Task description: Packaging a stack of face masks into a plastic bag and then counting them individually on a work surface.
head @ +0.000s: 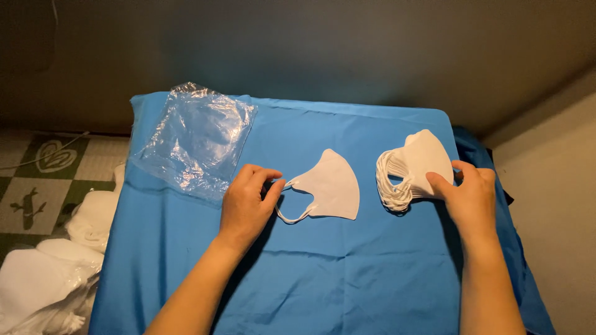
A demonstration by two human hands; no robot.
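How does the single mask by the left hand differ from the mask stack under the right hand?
The single mask is one flat folded piece; the mask stack is many layers thick, with a bunch of ear loops at its left edge. The single mask lies mid-cloth, its loop at the left hand; the stack lies further right, gripped at its edge by the right hand. Both are white, the same folded shape, and rest on the blue cloth.
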